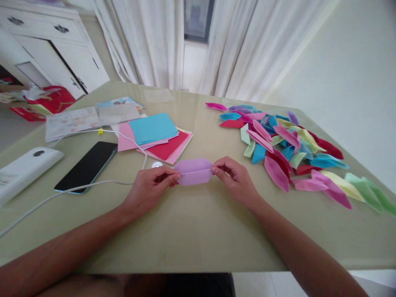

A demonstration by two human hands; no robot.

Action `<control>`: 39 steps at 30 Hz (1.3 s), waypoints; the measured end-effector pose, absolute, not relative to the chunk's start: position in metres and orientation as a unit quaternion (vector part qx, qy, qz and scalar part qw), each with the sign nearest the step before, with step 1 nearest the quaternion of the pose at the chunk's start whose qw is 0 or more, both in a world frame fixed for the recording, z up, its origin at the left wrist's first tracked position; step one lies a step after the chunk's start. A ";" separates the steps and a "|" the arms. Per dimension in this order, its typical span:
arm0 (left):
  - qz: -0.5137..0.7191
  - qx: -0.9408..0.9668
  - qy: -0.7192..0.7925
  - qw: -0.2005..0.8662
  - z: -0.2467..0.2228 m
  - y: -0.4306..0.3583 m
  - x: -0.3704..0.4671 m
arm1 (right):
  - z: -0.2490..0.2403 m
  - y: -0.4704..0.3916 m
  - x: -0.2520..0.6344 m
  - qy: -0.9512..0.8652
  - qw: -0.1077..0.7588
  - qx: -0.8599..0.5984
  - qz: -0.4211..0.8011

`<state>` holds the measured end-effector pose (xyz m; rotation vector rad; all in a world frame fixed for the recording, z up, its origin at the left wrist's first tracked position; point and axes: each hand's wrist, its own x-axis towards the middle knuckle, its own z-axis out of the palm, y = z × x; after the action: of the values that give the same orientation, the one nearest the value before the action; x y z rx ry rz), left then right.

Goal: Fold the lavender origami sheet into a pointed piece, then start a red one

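Two bare forearms reach in from the near edge of the table. The left hand and the right hand rest on the tabletop, each closed in a pinch on one end of a folded purple paper. The paper lies flat between the two hands, its left tip caught between the left thumb and fingers, its right tip nipped by the right fingertips. It spans the whole gap between the grips, long side running hand to hand.

Just left of the left hand a white cable crosses the table and curls up past a small white disc just beyond the left knuckles. Farther left lies a phone, screen dark, and past it a white box.

Beyond the purple paper sits a stack of sheets, blue on top, red and pink under it. Beyond that and to the left lie printed leaflets.

To the right of the right hand, spreading away toward the far corner, is a pile of boats folded in pink, blue, green, yellow, red and purple.

The table is pale olive and glossy. Behind it hang white curtains around a window; a white cabinet stands at far left, a plain wall at right.
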<state>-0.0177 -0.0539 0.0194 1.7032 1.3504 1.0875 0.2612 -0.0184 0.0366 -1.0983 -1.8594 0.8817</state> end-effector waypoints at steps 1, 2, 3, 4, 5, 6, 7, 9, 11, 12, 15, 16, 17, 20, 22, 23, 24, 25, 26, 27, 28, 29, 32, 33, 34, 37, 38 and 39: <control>0.416 0.664 0.520 0.339 0.019 -0.054 -0.018 | 0.036 -0.019 0.261 -0.727 0.393 -0.432 0.361; 0.414 0.674 0.515 0.330 0.020 -0.054 -0.019 | 0.036 -0.019 0.261 -0.721 0.392 -0.430 0.376; 0.414 0.682 0.508 0.323 0.020 -0.055 -0.019 | 0.035 -0.019 0.261 -0.717 0.390 -0.427 0.390; 0.416 0.690 0.500 0.318 0.020 -0.054 -0.020 | 0.035 -0.019 0.261 -0.714 0.388 -0.425 0.399; 0.419 0.696 0.492 0.314 0.021 -0.054 -0.020 | 0.035 -0.018 0.261 -0.714 0.389 -0.422 0.400; 0.422 0.699 0.486 0.311 0.021 -0.054 -0.020 | 0.035 -0.018 0.261 -0.717 0.392 -0.421 0.395; 0.426 0.700 0.483 0.310 0.021 -0.053 -0.019 | 0.035 -0.018 0.261 -0.720 0.398 -0.418 0.385; 0.431 0.690 0.488 0.317 0.021 -0.052 -0.018 | 0.035 -0.017 0.261 -0.725 0.416 -0.412 0.363; 0.438 0.662 0.502 0.343 0.021 -0.050 -0.017 | 0.035 -0.017 0.261 -0.727 0.429 -0.406 0.350; 0.443 0.643 0.509 0.362 0.021 -0.050 -0.017 | 0.035 -0.018 0.261 -0.727 0.433 -0.405 0.346; 0.468 0.583 0.513 0.422 0.020 -0.050 -0.015 | 0.035 -0.019 0.261 -0.721 0.438 -0.408 0.349; 0.476 0.571 0.509 0.434 0.020 -0.050 -0.015 | 0.034 -0.019 0.262 -0.717 0.439 -0.409 0.355; 0.479 0.566 0.506 0.441 0.020 -0.050 -0.016 | 0.034 -0.019 0.262 -0.712 0.439 -0.409 0.365; 0.469 0.589 0.497 0.432 0.018 -0.050 -0.017 | 0.034 -0.017 0.262 -0.704 0.423 -0.403 0.404; 0.462 0.609 0.486 0.423 0.017 -0.051 -0.018 | 0.034 -0.018 0.261 -0.713 0.409 -0.391 0.413; 0.461 0.614 0.483 0.421 0.016 -0.051 -0.018 | 0.034 -0.018 0.260 -0.721 0.406 -0.384 0.409; 0.457 0.619 0.481 0.421 0.016 -0.052 -0.018 | 0.034 -0.019 0.258 -0.731 0.405 -0.378 0.400; 0.450 0.625 0.482 0.417 0.016 -0.052 -0.018 | 0.034 -0.020 0.257 -0.740 0.404 -0.373 0.387; 0.437 0.638 0.484 0.410 0.016 -0.053 -0.017 | 0.035 -0.022 0.256 -0.749 0.403 -0.370 0.374; 0.419 0.655 0.486 0.399 0.017 -0.053 -0.017 | 0.035 -0.023 0.255 -0.758 0.401 -0.367 0.361; 0.402 0.672 0.488 0.386 0.018 -0.054 -0.017 | 0.035 -0.025 0.254 -0.766 0.398 -0.364 0.349; 0.391 0.686 0.487 0.374 0.018 -0.054 -0.016 | 0.036 -0.026 0.254 -0.773 0.395 -0.364 0.339; 0.391 0.683 0.495 0.368 0.018 -0.053 -0.017 | 0.036 -0.026 0.254 -0.781 0.392 -0.371 0.315; 0.400 0.671 0.497 0.378 0.016 -0.052 -0.017 | 0.036 -0.026 0.254 -0.781 0.393 -0.374 0.309; 0.406 0.658 0.498 0.392 0.015 -0.051 -0.018 | 0.036 -0.025 0.254 -0.781 0.394 -0.376 0.306; 0.418 0.632 0.482 0.440 0.012 -0.050 -0.018 | 0.035 -0.025 0.254 -0.774 0.403 -0.373 0.315; 0.419 0.625 0.476 0.455 0.011 -0.050 -0.018 | 0.034 -0.025 0.254 -0.760 0.415 -0.375 0.330; 0.420 0.618 0.471 0.469 0.011 -0.050 -0.018 | 0.033 -0.025 0.253 -0.738 0.434 -0.380 0.350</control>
<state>-0.0180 -0.0500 0.0112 1.5148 1.1557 1.0291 0.2531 -0.0254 0.0325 -0.9455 -1.8391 0.8713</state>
